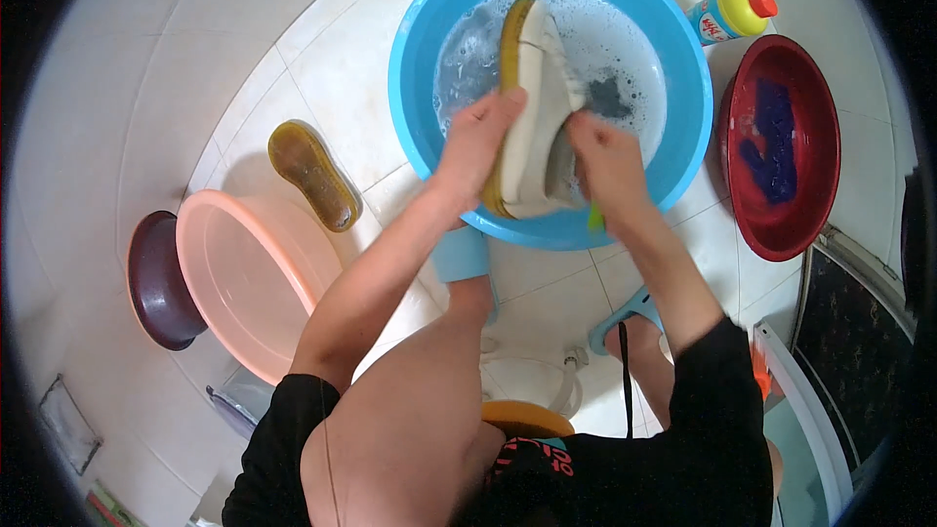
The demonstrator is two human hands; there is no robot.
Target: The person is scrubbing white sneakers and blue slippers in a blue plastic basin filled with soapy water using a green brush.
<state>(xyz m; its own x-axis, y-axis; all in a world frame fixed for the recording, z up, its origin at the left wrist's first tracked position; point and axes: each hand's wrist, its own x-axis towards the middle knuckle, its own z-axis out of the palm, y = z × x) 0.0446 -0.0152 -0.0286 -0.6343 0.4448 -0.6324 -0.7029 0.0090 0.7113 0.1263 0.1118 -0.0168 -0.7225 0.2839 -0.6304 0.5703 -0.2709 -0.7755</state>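
Note:
My left hand (483,135) grips a white shoe (538,73) with a yellowish-brown rubber sole by its sole side, holding it tilted above a blue plastic basin (406,88). My right hand (607,154) is closed at the shoe's opening, blurred by motion. A bright green handle end (596,218) pokes out below that hand; the rest of the tool is hidden. Foamy, greyish water (468,51) fills the lower part of the basin, and a dark patch (609,96) shows through the suds. A second shoe (315,176) lies sole up on the tiles to the left.
Right of the basin stand a yellow and blue bottle (732,15) with a red cap and a red basin (776,234) holding dark blue wet cloth (776,139). At left, a pink basin (241,293) leans beside a dark maroon basin (165,282). A glass door edge (805,395) curves at lower right.

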